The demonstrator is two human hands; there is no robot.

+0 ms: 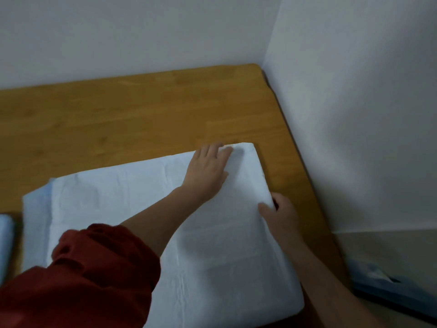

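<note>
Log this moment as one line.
left hand flat on folded cloth near far corner | right hand grips its right edge | cloth on wooden table

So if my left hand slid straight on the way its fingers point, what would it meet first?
The left hand lies flat on the folded sheet, fingertips at its far edge. Next comes bare wooden table, probably nothing else before the wall.

So the left arm's stretched way forward, red sleeve [94, 268] bunched up near the elbow, forearm bare. The left hand [208, 166] lies flat, palm down, fingers straight and close together. The right arm comes in bare from the lower right. The right hand [280, 215] has its thumb on top and fingers curled under, pinching the sheet [142, 197] at its edge.
</note>
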